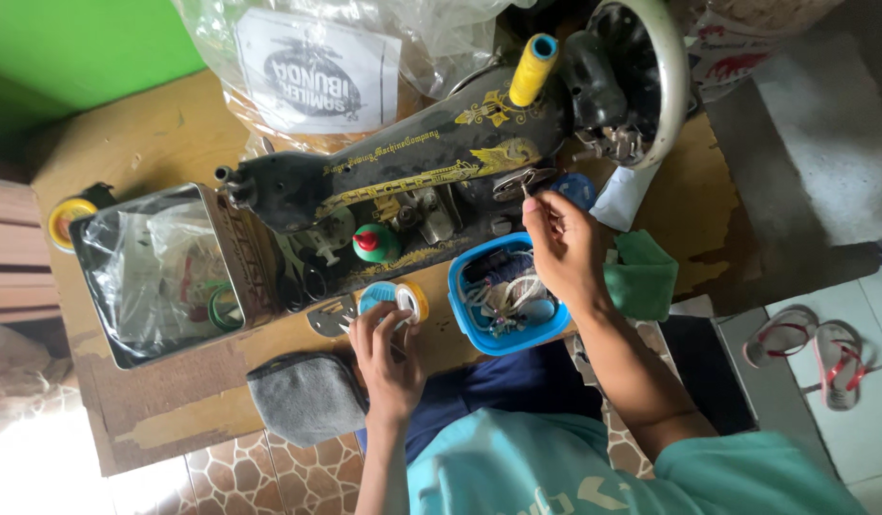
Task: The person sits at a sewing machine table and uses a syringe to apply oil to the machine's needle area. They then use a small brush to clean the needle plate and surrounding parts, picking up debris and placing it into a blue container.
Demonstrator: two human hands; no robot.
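Note:
A black sewing machine [412, 162] with gold ornament lies across a wooden table [155, 143]. A yellow thread spool [533, 69] stands on it. My right hand [567, 250] is raised to the machine's side and pinches a small metal piece [527, 189] between its fingertips. My left hand [388, 355] grips a small round blue and yellow case [395, 298] at the machine's base. Between my hands sits a blue plastic box [503, 298] full of threads and small bits. A small green bottle with a red cap [375, 243] stands under the machine's arm.
An open metal tin [159, 277] with plastic bags and green rings sits at the left, with a yellow roll [69, 216] beside it. There is a grey cloth [307, 396] at the table edge, a green cloth [643, 277], and a labelled plastic bag [317, 67] behind. Sandals [813, 345] lie on the floor.

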